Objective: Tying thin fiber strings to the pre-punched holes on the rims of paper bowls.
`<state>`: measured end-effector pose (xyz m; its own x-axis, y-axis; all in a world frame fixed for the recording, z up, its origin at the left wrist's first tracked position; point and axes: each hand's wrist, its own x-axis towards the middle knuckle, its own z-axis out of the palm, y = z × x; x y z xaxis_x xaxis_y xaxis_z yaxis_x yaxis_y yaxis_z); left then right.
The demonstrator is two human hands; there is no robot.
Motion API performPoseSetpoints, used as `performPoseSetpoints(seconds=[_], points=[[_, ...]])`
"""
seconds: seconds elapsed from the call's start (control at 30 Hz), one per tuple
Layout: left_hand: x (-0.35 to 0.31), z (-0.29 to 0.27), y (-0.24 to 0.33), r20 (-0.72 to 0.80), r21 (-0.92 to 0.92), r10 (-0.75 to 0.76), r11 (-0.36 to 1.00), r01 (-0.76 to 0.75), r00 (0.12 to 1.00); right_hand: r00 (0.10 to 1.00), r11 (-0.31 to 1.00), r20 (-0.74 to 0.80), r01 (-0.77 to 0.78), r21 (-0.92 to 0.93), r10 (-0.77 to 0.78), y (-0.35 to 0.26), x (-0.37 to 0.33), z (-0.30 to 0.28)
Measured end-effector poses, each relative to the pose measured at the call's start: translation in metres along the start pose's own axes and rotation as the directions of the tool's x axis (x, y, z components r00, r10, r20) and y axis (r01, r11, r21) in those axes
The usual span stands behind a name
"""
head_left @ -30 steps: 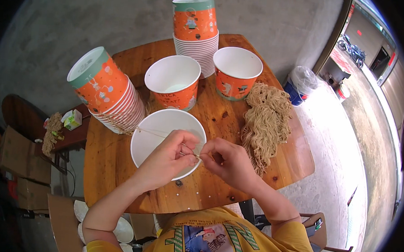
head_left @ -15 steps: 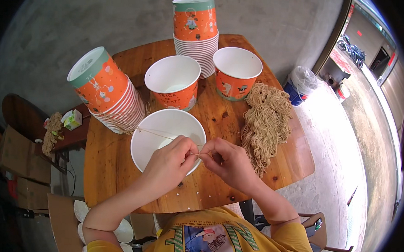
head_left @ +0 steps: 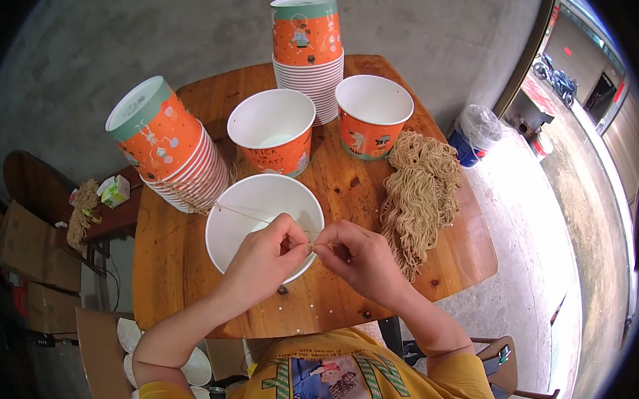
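My left hand [head_left: 267, 258] and my right hand [head_left: 355, 258] meet over the near right rim of a white-lined paper bucket [head_left: 232, 231]. Both are closed in a pinch, fingertips almost touching, on a thin beige cord [head_left: 243, 213]. The cord runs from a spot on the bucket's left rim across its mouth to my fingers. What the cord does between the fingertips is too small to make out. Right of my hands lies a thick bundle of beige cords [head_left: 422, 198].
Two open orange paper buckets, one left [head_left: 277, 150] and one right [head_left: 366, 133], stand beyond. Upside-down bucket stacks rise at the left [head_left: 167, 144] and back [head_left: 307, 47] of the wooden table [head_left: 349, 194]. A lined bin [head_left: 474, 135] stands on the floor at the right.
My fingertips have shifted slightly, still pinching the cord over the rim. The buckets, stacks and cord bundle keep their places.
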<state>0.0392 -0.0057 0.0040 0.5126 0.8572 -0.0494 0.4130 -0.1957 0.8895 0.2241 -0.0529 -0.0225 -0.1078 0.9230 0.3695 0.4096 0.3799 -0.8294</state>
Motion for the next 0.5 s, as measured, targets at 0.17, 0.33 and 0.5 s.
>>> performPoseSetpoints(seconds=[0.17, 0.33, 0.5], points=[[0.0000, -0.0006, -0.0005, 0.008, 0.004, 0.008, 1.000, -0.008, 1.000, 1.000, 1.000, -0.001, 0.000, -0.003, 0.000, -0.0005, -0.0003, -0.0001], [0.0011, 0.0023, -0.0076, 0.000, -0.093, 0.024, 0.995, -0.024, 1.000, 1.000, 1.000, -0.009, 0.011, 0.016, -0.011, 0.0009, -0.0015, 0.0007], [0.0028, 0.0040, -0.0094, 0.008, -0.180, 0.015, 0.984, -0.013, 1.000, 0.997, 0.999, -0.073, 0.036, 0.026, -0.034, 0.0039, -0.0041, 0.0038]])
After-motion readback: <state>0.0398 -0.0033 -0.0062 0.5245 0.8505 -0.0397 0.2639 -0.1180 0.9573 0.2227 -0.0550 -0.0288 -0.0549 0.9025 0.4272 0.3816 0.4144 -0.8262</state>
